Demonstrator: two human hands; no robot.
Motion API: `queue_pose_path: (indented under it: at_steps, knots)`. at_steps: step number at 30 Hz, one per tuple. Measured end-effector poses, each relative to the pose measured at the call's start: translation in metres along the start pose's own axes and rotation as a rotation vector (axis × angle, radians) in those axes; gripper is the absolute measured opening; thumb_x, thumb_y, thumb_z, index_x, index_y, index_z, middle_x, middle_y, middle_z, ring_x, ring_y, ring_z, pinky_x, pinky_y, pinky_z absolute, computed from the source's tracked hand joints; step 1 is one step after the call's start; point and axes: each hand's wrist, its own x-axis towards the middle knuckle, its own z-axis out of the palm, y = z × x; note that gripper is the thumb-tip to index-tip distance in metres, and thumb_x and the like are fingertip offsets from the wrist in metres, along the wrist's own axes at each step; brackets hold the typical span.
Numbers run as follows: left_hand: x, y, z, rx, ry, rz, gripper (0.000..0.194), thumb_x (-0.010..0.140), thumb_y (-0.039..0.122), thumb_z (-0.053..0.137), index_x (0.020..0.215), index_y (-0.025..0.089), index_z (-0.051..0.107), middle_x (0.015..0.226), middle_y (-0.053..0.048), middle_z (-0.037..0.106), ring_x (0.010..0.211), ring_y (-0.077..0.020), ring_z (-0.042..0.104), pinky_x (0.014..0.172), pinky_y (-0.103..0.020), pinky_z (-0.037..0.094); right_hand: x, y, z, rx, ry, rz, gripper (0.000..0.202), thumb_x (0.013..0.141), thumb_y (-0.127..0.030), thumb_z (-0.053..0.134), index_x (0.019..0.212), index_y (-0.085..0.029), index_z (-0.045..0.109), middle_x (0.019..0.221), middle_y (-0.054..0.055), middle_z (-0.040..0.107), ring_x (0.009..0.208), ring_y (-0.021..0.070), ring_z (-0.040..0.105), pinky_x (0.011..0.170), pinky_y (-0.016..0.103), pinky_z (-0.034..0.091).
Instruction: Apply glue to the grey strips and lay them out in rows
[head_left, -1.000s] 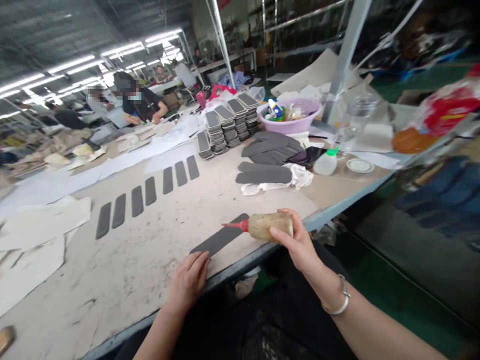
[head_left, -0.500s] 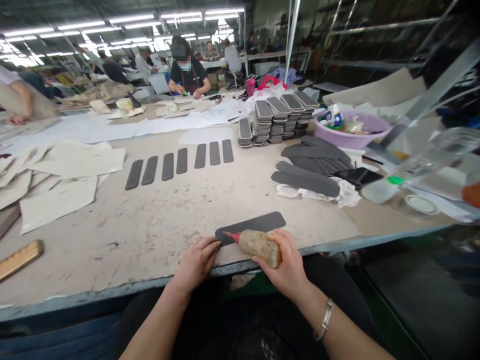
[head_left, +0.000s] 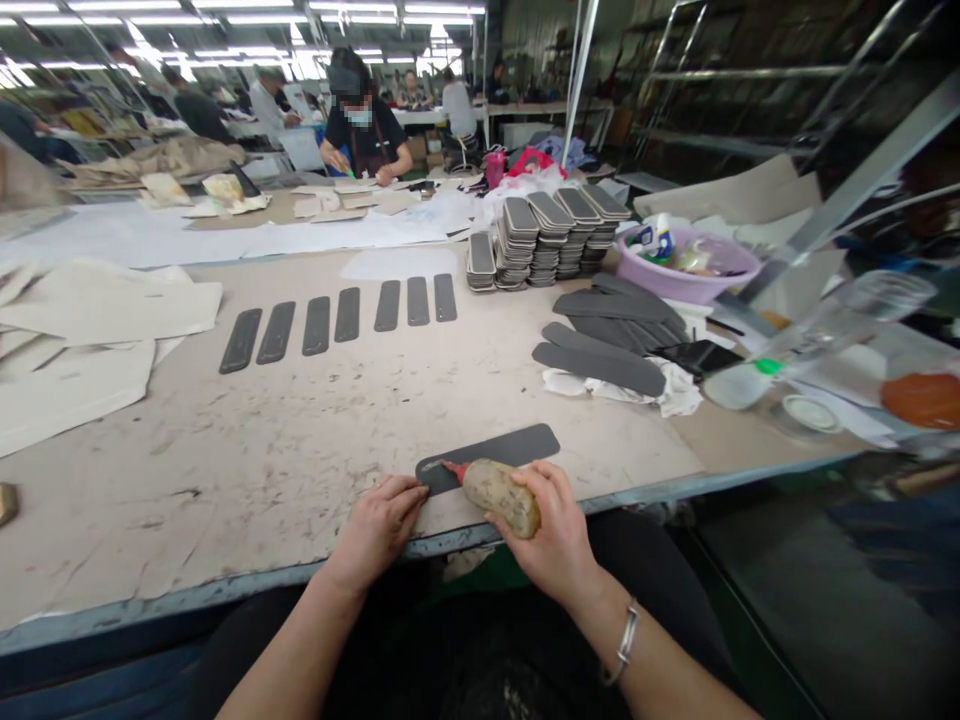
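Observation:
A long dark grey strip [head_left: 517,443] with rounded ends lies flat near the table's front edge. My left hand [head_left: 381,520] is closed at its left end, fingertips pressed together on the strip's near edge. In my right hand [head_left: 551,515] is a stained, yellowish glue bottle [head_left: 499,492], tilted on its side with its red nozzle [head_left: 454,470] pointing left. The tip is at the strip's surface, where a shiny smear of glue [head_left: 431,465] shows. Farther off, several short dark pieces [head_left: 316,326] lie in a row, with shiny marks on some.
Stacks of dark pieces [head_left: 517,240] stand at the back, near a purple basin [head_left: 679,285]. Loose grey strips [head_left: 622,320] lie at right by a clear plastic bottle [head_left: 825,320]. Pale sheets [head_left: 112,320] cover the table's left. A co-worker [head_left: 367,130] works across the table.
A glue smear now shows at the strip's left end, beside the nozzle tip. My right hand still holds the bottle, my left the strip's edge. The whole view has shifted slightly.

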Motion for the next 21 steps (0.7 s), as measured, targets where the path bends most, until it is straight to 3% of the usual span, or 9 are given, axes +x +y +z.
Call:
queue_pose_path:
  at_steps: [12, 21]
  knots:
    - [-0.001, -0.004, 0.003, 0.033, 0.006, -0.002, 0.028, 0.093, 0.030, 0.045, 0.098, 0.016, 0.069, 0.101, -0.008, 0.064, 0.090, -0.0166, 0.061, 0.084, -0.027, 0.050, -0.009, 0.037, -0.052, -0.292, 0.239, 0.157, 0.041, 0.080, -0.037, 0.066, 0.113, -0.019, 0.050, 0.110, 0.012, 0.051, 0.102, 0.0255, 0.055, 0.084, 0.042, 0.053]
    - [-0.002, -0.006, 0.004, 0.025, 0.023, 0.013, 0.025, 0.092, 0.027, 0.046, 0.100, 0.017, 0.067, 0.103, -0.008, 0.065, 0.092, -0.0170, 0.060, 0.085, -0.029, 0.050, -0.009, 0.048, -0.068, -0.422, 0.346, 0.150, 0.042, 0.079, -0.040, 0.066, 0.113, -0.018, 0.052, 0.107, 0.013, 0.053, 0.102, 0.0283, 0.054, 0.081, 0.045, 0.053]
